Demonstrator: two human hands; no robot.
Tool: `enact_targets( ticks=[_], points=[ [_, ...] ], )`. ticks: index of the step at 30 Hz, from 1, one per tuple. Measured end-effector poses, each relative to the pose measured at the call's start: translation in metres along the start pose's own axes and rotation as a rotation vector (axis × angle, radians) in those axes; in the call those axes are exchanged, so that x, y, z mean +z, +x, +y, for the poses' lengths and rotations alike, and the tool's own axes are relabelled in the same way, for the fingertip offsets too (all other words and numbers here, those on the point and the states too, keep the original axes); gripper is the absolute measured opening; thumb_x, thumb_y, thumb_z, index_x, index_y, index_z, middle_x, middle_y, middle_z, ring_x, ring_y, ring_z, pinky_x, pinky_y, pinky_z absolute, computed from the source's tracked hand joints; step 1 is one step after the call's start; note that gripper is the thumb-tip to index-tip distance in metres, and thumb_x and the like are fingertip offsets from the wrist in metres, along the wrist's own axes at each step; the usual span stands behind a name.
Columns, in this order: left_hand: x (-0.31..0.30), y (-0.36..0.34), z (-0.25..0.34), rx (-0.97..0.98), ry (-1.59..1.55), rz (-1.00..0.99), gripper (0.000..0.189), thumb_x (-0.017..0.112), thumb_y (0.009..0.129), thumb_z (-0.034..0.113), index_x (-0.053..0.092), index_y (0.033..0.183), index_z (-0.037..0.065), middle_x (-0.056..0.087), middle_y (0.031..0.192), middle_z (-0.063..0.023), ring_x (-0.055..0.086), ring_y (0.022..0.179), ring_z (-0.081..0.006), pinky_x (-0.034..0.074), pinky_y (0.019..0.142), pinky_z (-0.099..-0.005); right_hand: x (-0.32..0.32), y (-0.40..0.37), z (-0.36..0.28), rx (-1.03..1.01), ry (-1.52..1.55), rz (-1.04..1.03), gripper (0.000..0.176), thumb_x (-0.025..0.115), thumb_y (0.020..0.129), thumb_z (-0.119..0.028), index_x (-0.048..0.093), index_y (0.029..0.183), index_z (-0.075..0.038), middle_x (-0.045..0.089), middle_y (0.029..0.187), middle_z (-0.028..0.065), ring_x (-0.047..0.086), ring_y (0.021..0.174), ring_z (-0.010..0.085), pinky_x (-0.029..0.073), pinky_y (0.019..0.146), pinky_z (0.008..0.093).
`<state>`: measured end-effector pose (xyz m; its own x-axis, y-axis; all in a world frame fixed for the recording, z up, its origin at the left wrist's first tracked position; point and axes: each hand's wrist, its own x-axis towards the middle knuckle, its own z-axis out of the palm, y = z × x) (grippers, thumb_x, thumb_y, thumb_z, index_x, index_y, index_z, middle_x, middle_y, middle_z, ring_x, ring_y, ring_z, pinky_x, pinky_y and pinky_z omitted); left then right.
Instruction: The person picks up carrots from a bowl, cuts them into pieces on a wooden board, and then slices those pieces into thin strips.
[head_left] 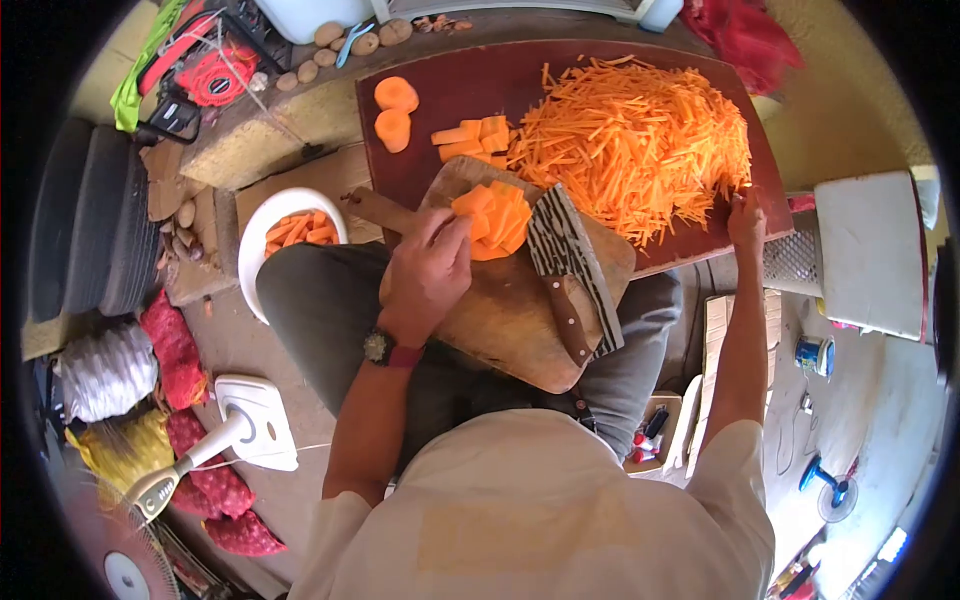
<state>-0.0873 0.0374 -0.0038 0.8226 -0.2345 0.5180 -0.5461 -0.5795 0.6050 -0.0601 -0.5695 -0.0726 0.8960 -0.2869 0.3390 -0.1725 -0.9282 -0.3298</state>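
Note:
My left hand (pixel 428 262) is closed, its fingertips pinched at the left side of a stack of carrot slices (pixel 500 222). The slices lie on a wooden cutting board (pixel 480 320) that rests across my lap. Also on this board is a knife (pixel 568 318) with a brown riveted handle; black-and-white stripes cover its blade area and run beside the handle. My right hand (pixel 746 222) is at the right edge of the dark red board (pixel 440 75), fingers curled beside a big heap of carrot shreds (pixel 630 140). What those fingers hold, if anything, is hidden.
More cut carrot pieces (pixel 470 138) and two round carrot slices (pixel 394 115) lie on the red board's left part. A white bowl (pixel 252 240) of carrot pieces stands by my left knee. Potatoes (pixel 365 43) line the ledge behind. Tyres (pixel 105 215) and red net sacks (pixel 215 480) are leftward.

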Motion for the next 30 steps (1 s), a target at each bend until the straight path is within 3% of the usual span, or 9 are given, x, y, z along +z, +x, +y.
enact_targets(
  ticks=[5,8,11,13,16,20,25,27,30],
  points=[
    [-0.002,0.001,0.001,0.030,0.016,-0.001,0.018,0.076,0.095,-0.002,0.076,0.113,-0.001,0.073,0.110,-0.0163,0.077,0.092,-0.0378,0.063,0.078,-0.0431,0.002,0.000,-0.001,0.038,-0.104,-0.025,0.023,0.063,0.106,-0.014,0.062,0.124,0.000,0.074,0.111,0.0325,0.070,0.106,0.0576,0.054,0.086,0.0636],
    [-0.005,0.001,0.001,0.036,0.000,0.028,0.018,0.077,0.094,-0.003,0.076,0.112,0.000,0.073,0.108,-0.0160,0.077,0.091,-0.0380,0.063,0.077,-0.0432,0.007,-0.001,0.010,-0.028,-0.065,0.085,0.022,0.066,0.106,-0.015,0.063,0.122,0.001,0.075,0.100,0.0256,0.074,0.083,0.0471,0.057,0.075,0.0572],
    [-0.008,-0.001,-0.001,0.023,-0.003,0.052,0.018,0.076,0.094,-0.003,0.075,0.112,0.000,0.073,0.106,-0.0158,0.077,0.090,-0.0382,0.063,0.076,-0.0431,-0.021,-0.015,-0.027,0.277,0.295,0.036,0.018,0.067,0.109,-0.020,0.066,0.109,-0.002,0.067,0.081,0.0106,0.065,0.062,0.0201,0.049,0.054,0.0379],
    [-0.010,0.001,-0.003,0.015,0.001,0.074,0.018,0.076,0.094,-0.003,0.075,0.112,0.000,0.073,0.105,-0.0157,0.077,0.090,-0.0384,0.063,0.076,-0.0430,-0.018,-0.044,-0.009,0.191,0.364,0.066,0.020,0.067,0.111,-0.023,0.066,0.104,-0.004,0.058,0.072,0.0009,0.049,0.052,0.0055,0.036,0.044,0.0273],
    [-0.011,0.001,-0.003,-0.012,0.012,0.101,0.018,0.076,0.094,-0.004,0.075,0.112,0.000,0.073,0.104,-0.0160,0.076,0.089,-0.0387,0.062,0.075,-0.0434,-0.062,-0.105,-0.130,0.416,0.522,-0.068,0.017,0.066,0.112,-0.020,0.066,0.102,-0.006,0.055,0.068,-0.0035,0.049,0.054,0.0053,0.036,0.046,0.0257],
    [-0.010,0.007,-0.002,-0.037,0.018,0.093,0.020,0.075,0.096,-0.002,0.074,0.115,0.000,0.073,0.103,-0.0172,0.076,0.090,-0.0397,0.061,0.075,-0.0450,-0.097,-0.183,-0.252,0.449,0.812,-0.242,0.015,0.070,0.109,-0.021,0.071,0.110,-0.006,0.059,0.074,-0.0033,0.053,0.060,0.0045,0.037,0.051,0.0241],
    [-0.006,0.009,-0.003,0.012,0.028,0.101,0.023,0.073,0.097,0.001,0.073,0.119,0.003,0.070,0.098,-0.0157,0.074,0.085,-0.0395,0.060,0.070,-0.0470,-0.131,-0.249,-0.329,0.503,1.212,-0.694,0.010,0.075,0.105,-0.006,0.073,0.114,-0.002,0.071,0.088,-0.0002,0.063,0.069,0.0050,0.048,0.060,0.0221],
    [-0.006,0.006,-0.003,0.010,0.033,0.093,0.022,0.073,0.097,0.002,0.074,0.119,0.003,0.071,0.098,-0.0159,0.074,0.084,-0.0396,0.060,0.070,-0.0469,-0.158,-0.246,-0.368,0.429,1.454,-0.872,0.015,0.075,0.104,-0.001,0.073,0.118,0.001,0.073,0.101,0.0041,0.066,0.082,0.0076,0.051,0.069,0.0242],
    [-0.005,0.001,-0.004,-0.037,0.011,0.075,0.019,0.073,0.098,0.004,0.075,0.118,0.003,0.071,0.097,-0.0160,0.074,0.080,-0.0396,0.060,0.068,-0.0473,-0.177,-0.229,-0.403,0.040,1.706,-0.987,0.016,0.079,0.101,-0.005,0.074,0.111,0.005,0.073,0.106,0.0188,0.068,0.088,0.0209,0.053,0.075,0.0362]
  ],
)
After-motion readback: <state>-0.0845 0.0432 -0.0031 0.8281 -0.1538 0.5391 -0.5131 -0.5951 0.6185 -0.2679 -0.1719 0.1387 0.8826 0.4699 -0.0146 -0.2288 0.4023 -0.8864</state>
